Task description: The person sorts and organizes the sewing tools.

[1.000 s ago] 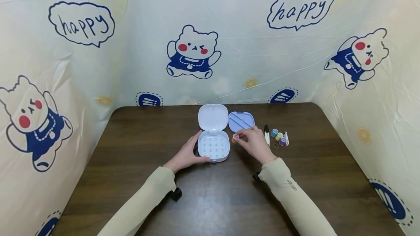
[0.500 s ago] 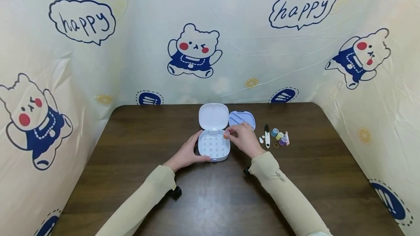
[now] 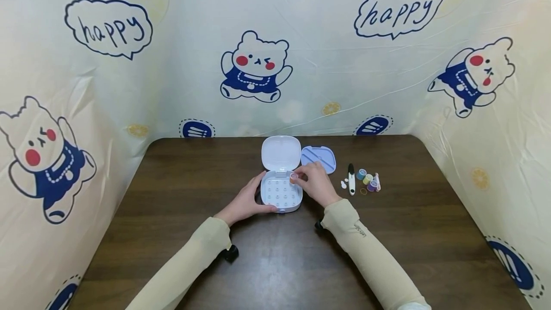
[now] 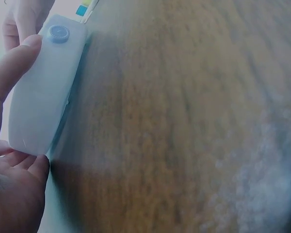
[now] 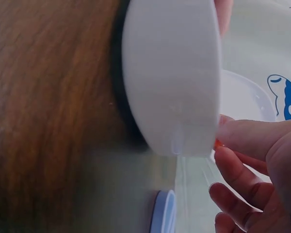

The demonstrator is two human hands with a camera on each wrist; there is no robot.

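Note:
An open white sewing box point(image 3: 281, 207) stands on the table, its base lined with rows of small pegs and its lid point(image 3: 281, 152) tipped back. My left hand point(image 3: 245, 203) holds the base, thumb at the front and fingers round the left side; the left wrist view shows the same grip on the box point(image 4: 46, 97). Over the back right corner of the base, my right hand point(image 3: 317, 183) pinches a small orange thread spool point(image 3: 293, 178). In the right wrist view only a sliver of orange spool point(image 5: 218, 144) shows; the box wall point(image 5: 172, 82) hides the rest.
A lilac tray point(image 3: 325, 156) lies behind my right hand. Further right on the table point(image 3: 275, 262) are black-and-white snips point(image 3: 351, 181), small white pieces point(image 3: 343, 184), blue point(image 3: 361, 174), yellow point(image 3: 368, 179) and purple point(image 3: 371, 186) spools, a thin pinkish-white item point(image 3: 377, 182) and a small ring point(image 3: 363, 191).
My right hand has carried the orange spool leftward from beside the box to over its back right corner. The snips and white pieces have come into view. My left hand stays put.

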